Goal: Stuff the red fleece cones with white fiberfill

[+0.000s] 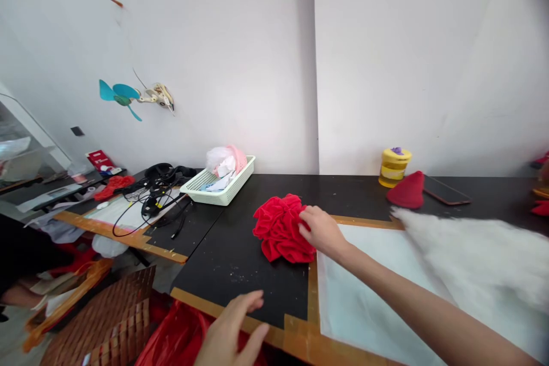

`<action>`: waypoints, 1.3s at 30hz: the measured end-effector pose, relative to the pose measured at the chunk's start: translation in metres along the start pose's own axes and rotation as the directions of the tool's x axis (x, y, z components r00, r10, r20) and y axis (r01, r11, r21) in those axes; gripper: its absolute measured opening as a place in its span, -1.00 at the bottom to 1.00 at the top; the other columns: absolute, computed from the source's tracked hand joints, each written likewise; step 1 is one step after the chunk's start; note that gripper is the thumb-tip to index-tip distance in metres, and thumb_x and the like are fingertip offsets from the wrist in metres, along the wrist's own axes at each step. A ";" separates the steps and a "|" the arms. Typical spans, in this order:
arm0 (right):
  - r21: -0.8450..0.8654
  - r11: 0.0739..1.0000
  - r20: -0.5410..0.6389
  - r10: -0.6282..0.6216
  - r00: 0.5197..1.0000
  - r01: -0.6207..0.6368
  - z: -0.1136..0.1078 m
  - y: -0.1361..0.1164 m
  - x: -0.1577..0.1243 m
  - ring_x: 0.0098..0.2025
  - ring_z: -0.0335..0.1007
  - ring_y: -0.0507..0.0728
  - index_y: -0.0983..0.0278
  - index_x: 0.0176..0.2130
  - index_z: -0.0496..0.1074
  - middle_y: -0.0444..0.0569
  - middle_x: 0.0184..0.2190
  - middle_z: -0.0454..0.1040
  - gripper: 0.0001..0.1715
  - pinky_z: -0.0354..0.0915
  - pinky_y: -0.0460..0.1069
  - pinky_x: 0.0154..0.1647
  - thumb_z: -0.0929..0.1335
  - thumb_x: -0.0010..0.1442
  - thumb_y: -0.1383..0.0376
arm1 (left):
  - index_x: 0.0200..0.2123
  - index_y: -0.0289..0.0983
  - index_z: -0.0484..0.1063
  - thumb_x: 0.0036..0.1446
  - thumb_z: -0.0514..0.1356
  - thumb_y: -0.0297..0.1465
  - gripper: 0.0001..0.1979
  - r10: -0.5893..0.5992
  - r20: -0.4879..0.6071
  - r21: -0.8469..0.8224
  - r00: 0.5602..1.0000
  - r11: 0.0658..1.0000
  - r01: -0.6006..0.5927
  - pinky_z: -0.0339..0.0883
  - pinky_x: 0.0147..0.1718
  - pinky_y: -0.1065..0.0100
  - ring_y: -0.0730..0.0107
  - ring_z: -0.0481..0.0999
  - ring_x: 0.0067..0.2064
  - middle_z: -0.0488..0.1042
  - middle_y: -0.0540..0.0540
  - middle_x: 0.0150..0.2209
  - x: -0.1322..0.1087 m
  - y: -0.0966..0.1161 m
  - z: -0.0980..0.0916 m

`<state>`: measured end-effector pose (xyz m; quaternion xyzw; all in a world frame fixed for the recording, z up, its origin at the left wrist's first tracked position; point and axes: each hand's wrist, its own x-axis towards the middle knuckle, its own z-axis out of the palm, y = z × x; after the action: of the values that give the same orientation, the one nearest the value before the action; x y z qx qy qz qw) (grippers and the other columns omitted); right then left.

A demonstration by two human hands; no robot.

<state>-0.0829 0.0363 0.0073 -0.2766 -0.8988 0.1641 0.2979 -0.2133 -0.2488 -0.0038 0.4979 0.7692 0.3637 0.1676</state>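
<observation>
At frame centre the right hand (pixel 322 233) grips the red ruffled cloth (pixel 278 229), fingers curled into its folds. At bottom centre, the left hand (pixel 234 333) hovers loosely spread, empty.

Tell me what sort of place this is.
Probably a craft or sewing workroom: the right hand grasps a red fabric bundle on a black worktable, with white fluffy material nearby and a basket of cloth scraps.
</observation>
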 end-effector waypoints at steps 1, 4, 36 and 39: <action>0.025 0.999 -0.030 0.031 0.999 -0.030 -0.006 0.004 0.004 -0.16 0.45 0.23 0.24 -0.35 0.47 0.03 -0.31 0.54 -0.85 0.34 0.06 -0.12 0.31 0.21 0.40 | 0.04 -0.11 0.51 0.17 0.21 -0.27 -0.64 0.041 -0.005 -0.034 0.999 0.999 -0.041 0.52 -0.02 0.17 0.11 0.62 -0.01 0.63 -0.16 -0.02 0.016 0.020 0.011; 0.125 0.988 -0.105 0.108 0.989 -0.095 -0.038 0.015 0.010 -0.20 0.49 0.19 0.24 -0.23 0.48 -0.01 -0.30 0.58 -0.76 0.35 0.03 -0.16 0.23 0.30 0.32 | 0.18 -0.25 0.34 0.22 0.15 -0.28 -0.53 0.065 -0.046 -0.244 0.997 0.967 -0.074 0.53 -0.19 0.21 0.21 0.60 -0.13 0.53 -0.30 0.06 0.064 0.064 0.038; 0.025 0.896 -0.153 0.442 0.884 -0.444 -0.172 0.185 -0.151 -0.19 0.52 0.31 0.25 -0.33 0.54 0.14 -0.31 0.61 -0.86 0.35 0.16 -0.10 0.36 0.17 0.29 | -0.20 -0.24 0.50 0.01 0.14 -0.45 -0.74 0.147 0.070 -0.359 0.987 0.927 -0.112 0.36 0.11 -0.01 0.05 0.54 0.01 0.58 -0.18 -0.10 0.140 0.106 0.155; 0.127 0.873 -0.284 0.487 0.826 -0.471 -0.200 0.182 -0.147 -0.38 0.43 0.18 0.24 -0.12 0.47 0.03 -0.37 0.52 -0.58 0.32 0.03 -0.37 0.19 0.35 0.05 | -0.02 -0.25 0.49 -0.10 0.15 -0.54 -0.51 0.390 0.386 -0.100 0.836 0.918 -0.383 0.17 0.26 -0.14 -0.09 0.36 0.24 0.49 -0.26 0.12 0.120 0.110 0.151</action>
<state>0.2139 0.1188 0.0121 -0.5074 -0.7385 0.2115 0.3903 -0.1029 -0.0563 -0.0139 0.7046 0.5991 0.2882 0.2481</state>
